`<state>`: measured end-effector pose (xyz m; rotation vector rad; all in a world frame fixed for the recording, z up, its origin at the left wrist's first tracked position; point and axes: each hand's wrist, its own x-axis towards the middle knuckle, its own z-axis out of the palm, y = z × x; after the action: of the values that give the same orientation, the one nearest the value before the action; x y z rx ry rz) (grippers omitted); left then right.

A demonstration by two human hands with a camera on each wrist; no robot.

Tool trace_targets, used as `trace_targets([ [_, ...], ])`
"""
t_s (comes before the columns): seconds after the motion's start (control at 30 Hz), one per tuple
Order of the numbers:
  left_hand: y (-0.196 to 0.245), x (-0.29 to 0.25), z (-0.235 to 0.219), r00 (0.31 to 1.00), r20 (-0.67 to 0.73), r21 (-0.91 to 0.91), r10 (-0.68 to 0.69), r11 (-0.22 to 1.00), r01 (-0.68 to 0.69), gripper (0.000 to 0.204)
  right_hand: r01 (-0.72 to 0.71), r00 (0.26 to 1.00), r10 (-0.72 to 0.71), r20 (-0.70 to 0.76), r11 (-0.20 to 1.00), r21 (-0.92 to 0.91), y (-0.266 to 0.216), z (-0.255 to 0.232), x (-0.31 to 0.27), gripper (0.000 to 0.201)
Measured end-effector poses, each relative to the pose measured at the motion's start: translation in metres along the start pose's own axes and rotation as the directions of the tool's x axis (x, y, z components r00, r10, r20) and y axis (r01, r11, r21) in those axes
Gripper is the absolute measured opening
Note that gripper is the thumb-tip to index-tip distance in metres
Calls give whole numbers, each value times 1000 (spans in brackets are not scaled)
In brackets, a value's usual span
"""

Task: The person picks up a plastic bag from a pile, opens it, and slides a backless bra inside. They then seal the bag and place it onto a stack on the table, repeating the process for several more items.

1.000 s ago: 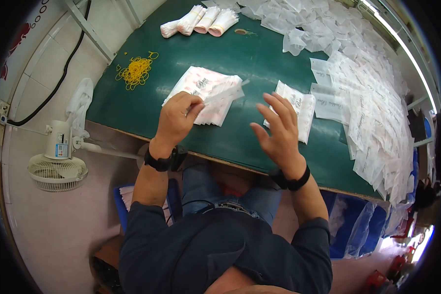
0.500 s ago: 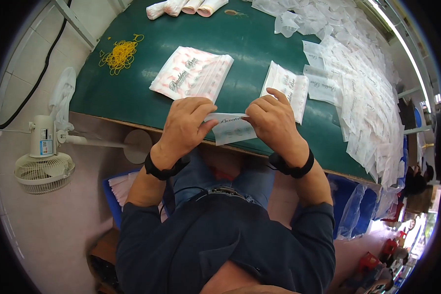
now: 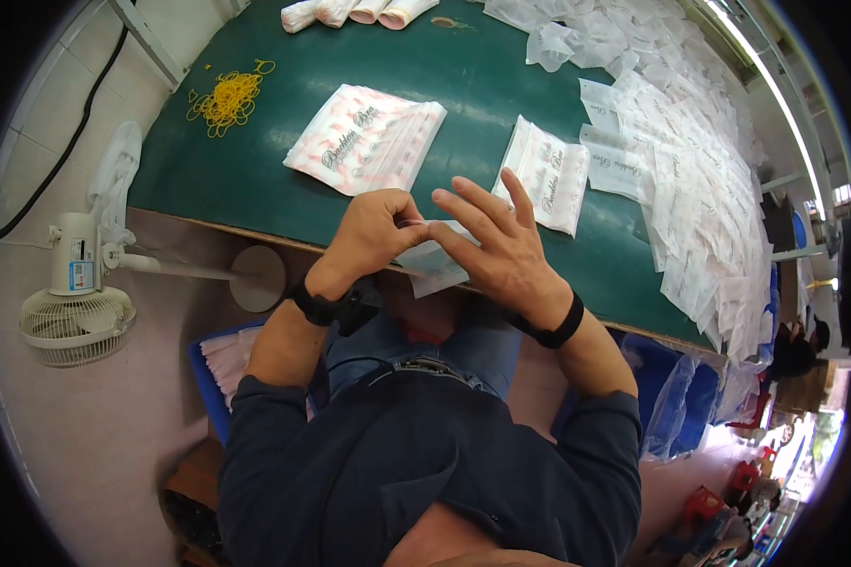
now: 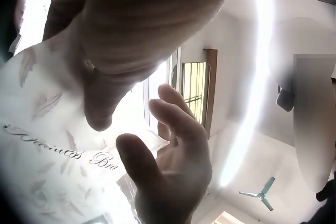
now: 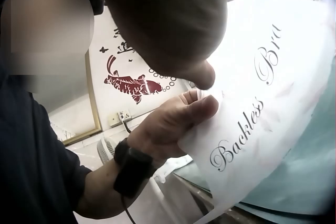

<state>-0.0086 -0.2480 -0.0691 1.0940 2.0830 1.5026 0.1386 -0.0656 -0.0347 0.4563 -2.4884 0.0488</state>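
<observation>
With 2 stacks gathered and many loose bags left, the left hand pinches 1 printed bag, the right hand spread.

A packing workshop, by the green worktable, heaped printed bags and loose rubber bands.

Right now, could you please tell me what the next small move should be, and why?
I would probably bring the right hand in to pinch the upper edge of the translucent white printed bag: its fingers look spread, while the left hand seems to have the only grip, near the green tabletop's edge.
</observation>
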Motion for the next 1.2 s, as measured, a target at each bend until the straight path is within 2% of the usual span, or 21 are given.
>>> trace_targets([
  [0.1, -3, -1, -7, 993, 43, -47, -108, 993, 110, 33, -6, 1000, 6, 0, 1000, -12, 4, 4, -3, 30],
  [0.17, -2, -5, -2, 993, 57, -44, -107, 993, 109, 33, -28, 1000, 28, 5, 1000, -13, 0, 4, -7, 27],
  [0.27, 0, -7, 3, 994, 67, -46, -87, 995, 90, 35, -84, 989, 81, 121, 996, 18, 1, -1, 0, 14],
  [0.4, 5, -10, -12, 957, 200, -100, -209, 968, 232, 30, -184, 958, 179, 222, 983, -1, 41, -4, -20, 12],
  [0.43, 7, -10, -9, 1000, 14, 39, -21, 999, 21, 29, -174, 961, 170, 217, 985, -4, 44, -4, -19, 12],
  [0.47, 9, -14, -5, 974, -126, 212, 189, 964, -160, 28, -192, 947, 185, 263, 981, 1, 39, -6, -21, 12],
  [0.5, 13, -14, -1, 883, -223, 397, 414, 865, -305, 28, -208, 932, 198, 304, 978, -1, 36, -8, -22, 13],
  [0.53, 20, -14, 2, 880, -221, 397, 420, 863, -312, 28, -221, 914, 209, 347, 975, -3, 36, -11, -22, 13],
  [0.63, 53, -23, 8, 828, 39, 430, 559, 739, -519, 32, -204, 919, 163, 360, 976, 77, 22, -15, -10, 13],
  [0.67, 46, -22, 8, 828, 37, 435, 560, 737, -518, 32, -189, 924, 136, 358, 975, 118, 19, -16, -7, 14],
  [0.73, 15, -10, 6, 902, 342, 439, 262, 805, -400, 32, -182, 949, 120, 292, 964, 194, 16, -17, -10, 16],
  [0.77, 11, -4, 2, 876, 473, 462, 93, 821, -336, 32, -172, 967, 111, 227, 949, 266, 14, -16, -11, 17],
  [0.83, 19, -4, 9, 856, 517, 439, 18, 853, -283, 31, -134, 986, 92, 138, 934, 332, 12, -12, -5, 20],
  [0.87, 23, -7, 16, 822, 566, 401, -60, 892, -211, 30, -111, 991, 75, 111, 924, 367, 8, -9, -3, 22],
  [0.93, -10, -10, 36, 578, 797, 0, 176, 956, -292, 30, -72, 997, 49, 64, 896, 439, -3, -6, -4, 26],
  [0.97, -19, -13, 42, 584, 792, 14, 176, 952, -307, 30, -54, 998, 38, 47, 900, 432, -1, -4, -3, 26],
  [1.03, -11, -27, 49, 451, 863, -21, 229, 908, -419, 40, -39, 995, -7, 102, 894, 446, -4, -3, -13, 27],
  [1.07, -11, -25, 52, 456, 860, -22, 230, 909, -417, 40, -33, 990, -34, 138, 890, 455, -3, -1, -18, 28],
  [1.1, -13, -23, 55, 372, 925, 43, 84, 947, -319, 42, -35, 989, -36, 144, 887, 461, -4, 1, -22, 28],
  [1.17, -8, -19, 56, 126, 973, 212, -194, 965, -153, 46, -80, 988, 8, 152, 879, 471, -7, 6, -31, 27],
  [1.2, -4, -19, 55, 118, 974, 209, -192, 965, -159, 46, -103, 987, 34, 154, 878, 467, -4, 8, -35, 26],
])
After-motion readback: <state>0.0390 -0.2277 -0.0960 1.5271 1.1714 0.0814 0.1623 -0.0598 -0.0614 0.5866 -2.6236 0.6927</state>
